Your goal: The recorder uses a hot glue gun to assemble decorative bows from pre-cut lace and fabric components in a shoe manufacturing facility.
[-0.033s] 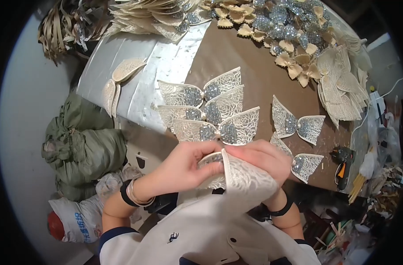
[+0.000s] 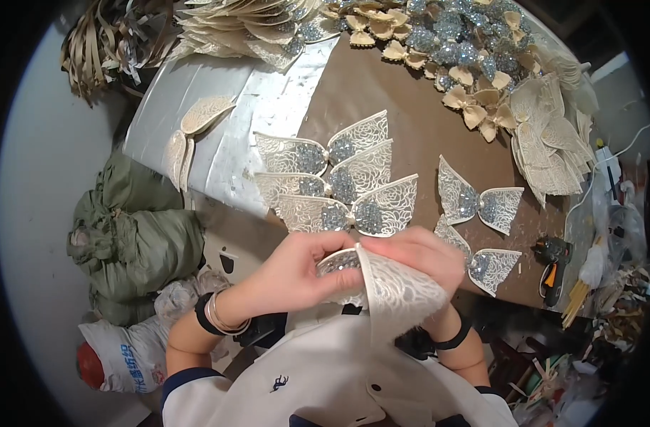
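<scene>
Close to my body, both hands grip a white lace bow with grey glitter at its middle. My left hand pinches its left part, thumb pressed on the glitter section. My right hand closes over the top of the lace wing, which folds down toward my shirt. Just beyond my fingers, several similar lace bows lie overlapping in a column. To their right rest a lace bow and, nearer me, another bow partly covered by my right hand.
A black glue gun lies at the table's right edge. Small beige and glitter bows are heaped at the back, with lace stacks beside them. Lace pieces sit at left, near green sacks below. Ribbon strips hang far left.
</scene>
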The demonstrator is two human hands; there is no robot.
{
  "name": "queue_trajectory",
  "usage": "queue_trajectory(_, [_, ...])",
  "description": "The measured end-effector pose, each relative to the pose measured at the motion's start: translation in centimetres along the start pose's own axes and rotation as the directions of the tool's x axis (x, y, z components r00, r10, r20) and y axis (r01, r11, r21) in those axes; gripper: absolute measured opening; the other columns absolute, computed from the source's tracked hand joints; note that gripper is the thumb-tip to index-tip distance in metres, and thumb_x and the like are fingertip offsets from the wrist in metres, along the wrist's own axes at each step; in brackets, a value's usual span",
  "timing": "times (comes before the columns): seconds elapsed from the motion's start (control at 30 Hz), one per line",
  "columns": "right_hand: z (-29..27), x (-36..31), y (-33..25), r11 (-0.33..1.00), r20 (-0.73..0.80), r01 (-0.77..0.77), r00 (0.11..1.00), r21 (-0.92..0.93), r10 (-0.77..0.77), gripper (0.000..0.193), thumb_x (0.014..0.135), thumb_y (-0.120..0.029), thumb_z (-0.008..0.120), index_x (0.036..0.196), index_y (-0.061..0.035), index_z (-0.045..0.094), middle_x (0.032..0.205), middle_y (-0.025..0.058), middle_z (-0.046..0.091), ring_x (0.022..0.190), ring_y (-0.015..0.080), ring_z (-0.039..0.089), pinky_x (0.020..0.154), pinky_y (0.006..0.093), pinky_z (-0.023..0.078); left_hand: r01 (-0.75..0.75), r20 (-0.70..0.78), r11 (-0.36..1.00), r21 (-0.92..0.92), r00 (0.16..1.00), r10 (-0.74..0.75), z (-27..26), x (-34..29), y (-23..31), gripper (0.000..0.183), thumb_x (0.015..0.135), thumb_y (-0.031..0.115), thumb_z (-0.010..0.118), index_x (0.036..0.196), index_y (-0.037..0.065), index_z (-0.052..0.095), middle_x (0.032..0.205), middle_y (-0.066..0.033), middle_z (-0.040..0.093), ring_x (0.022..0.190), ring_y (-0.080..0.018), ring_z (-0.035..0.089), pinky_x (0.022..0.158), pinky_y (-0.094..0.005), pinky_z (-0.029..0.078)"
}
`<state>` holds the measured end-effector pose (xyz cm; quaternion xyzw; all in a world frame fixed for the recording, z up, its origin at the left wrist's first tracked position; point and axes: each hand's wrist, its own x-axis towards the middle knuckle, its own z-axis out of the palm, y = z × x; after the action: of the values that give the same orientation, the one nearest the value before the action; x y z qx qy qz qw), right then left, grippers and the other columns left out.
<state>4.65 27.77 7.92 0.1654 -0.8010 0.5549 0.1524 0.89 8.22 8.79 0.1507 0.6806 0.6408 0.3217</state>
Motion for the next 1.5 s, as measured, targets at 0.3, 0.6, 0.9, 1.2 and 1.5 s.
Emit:
queue_trajectory(0.3, [3.3,-0.5,0.3,0.991,-0.003,0.127,0.992,-0.036,-0.128,0.038,0.068,-0.019,0.075,0.099,0.0010,0.072,0.081,0.0102,0.067,0.064,0.0220,0.063,0.057,0.0298,0.050,0.059,-0.019,0.987,0.146,0.998,-0.057,-1.6,-1.5,-2.3,0.015,0.087,0.006,0.062,0.099,-0.002,0.066,0.076,-0.0051,0.065,0.068,-0.0060,0.054,0.061,-0.0255,0.046])
queue_trajectory(0.6, [6.2,0.7,0.0,0.965,0.048,0.231,0.973,-0.122,-0.226,0.038,0.065,-0.017,0.072,0.098,0.0008,0.072,0.079,0.0099,0.064,0.064,0.0230,0.062,0.055,0.0301,0.048,0.011,-0.198,0.999,0.033,0.980,-0.005,-2.5,-2.9,-3.0,0.030,0.081,0.012,0.078,0.104,-0.004,0.067,0.089,-0.0080,0.072,0.083,-0.0040,0.059,0.072,-0.0247,0.051])
queue_trajectory(0.9, [6.6,1.4,0.6,0.995,0.071,0.094,0.993,-0.040,-0.091,0.040,0.068,-0.022,0.072,0.102,-0.0011,0.071,0.075,0.0098,0.059,0.061,0.0268,0.059,0.055,0.0337,0.047,0.017,-0.292,0.988,0.155,0.956,0.030,-3.0,-3.0,-3.1,0.034,0.076,0.015,0.082,0.102,-0.002,0.070,0.081,-0.0110,0.072,0.075,-0.0029,0.060,0.066,-0.0255,0.052])
queue_trajectory(1.2, [8.3,2.1,2.3,0.939,0.090,-0.259,0.966,0.227,0.244,0.038,0.070,0.014,0.063,0.104,-0.0017,0.072,0.084,0.0093,0.066,0.069,0.0170,0.063,0.062,0.0275,0.049,0.040,-0.358,0.982,0.186,0.933,0.029,-3.7,-1.9,-3.6,0.019,0.083,0.003,0.065,0.100,0.000,0.072,0.074,-0.0118,0.072,0.067,-0.0033,0.058,0.059,-0.0253,0.049])
queue_trajectory(1.5, [8.0,3.0,2.7,0.509,0.310,-0.631,0.754,0.585,0.579,0.021,0.079,-0.003,0.076,0.099,0.0027,0.072,0.091,0.0073,0.073,0.079,0.0122,0.068,0.073,0.0261,0.054,0.274,-0.313,0.912,0.306,0.933,-0.175,-4.6,-2.2,-1.3,0.023,0.086,0.016,0.074,0.094,-0.005,0.071,0.075,-0.0053,0.069,0.070,-0.0037,0.054,0.060,-0.0250,0.046])
